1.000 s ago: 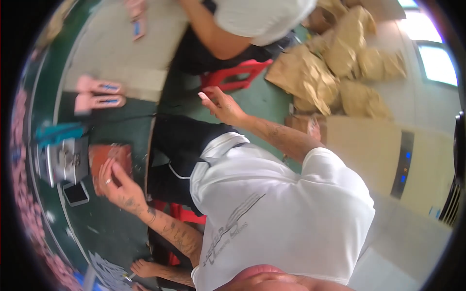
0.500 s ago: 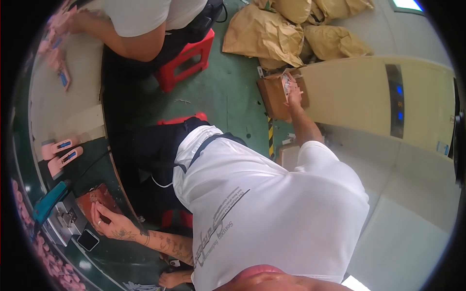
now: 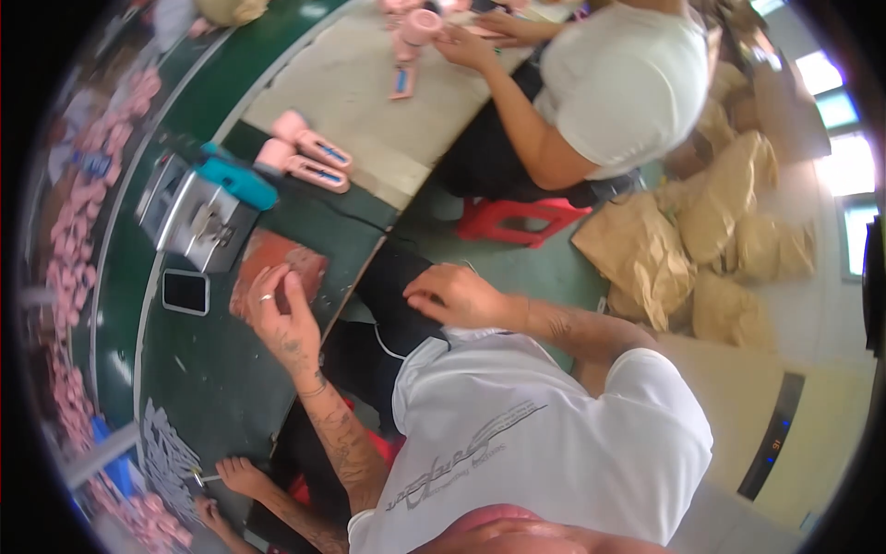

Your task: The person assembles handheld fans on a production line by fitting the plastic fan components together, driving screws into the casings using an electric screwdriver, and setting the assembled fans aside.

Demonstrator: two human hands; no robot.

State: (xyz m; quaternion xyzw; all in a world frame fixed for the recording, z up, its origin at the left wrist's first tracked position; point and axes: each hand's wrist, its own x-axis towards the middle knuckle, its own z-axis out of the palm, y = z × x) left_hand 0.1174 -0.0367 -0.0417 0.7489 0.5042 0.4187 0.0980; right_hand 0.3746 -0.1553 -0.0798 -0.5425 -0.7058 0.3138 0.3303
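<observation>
On green bench | my left hand point(image 3: 284, 314) half-curled, fingertips on flat reddish-brown square pad point(image 3: 275, 270) | right hand point(image 3: 459, 295) loosely curled, empty, over lap

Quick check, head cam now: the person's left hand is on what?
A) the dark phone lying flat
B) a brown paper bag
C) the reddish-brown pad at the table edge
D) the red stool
C: the left hand rests on the reddish-brown pad at the table edge; the phone lies apart to its left, untouched.
</observation>
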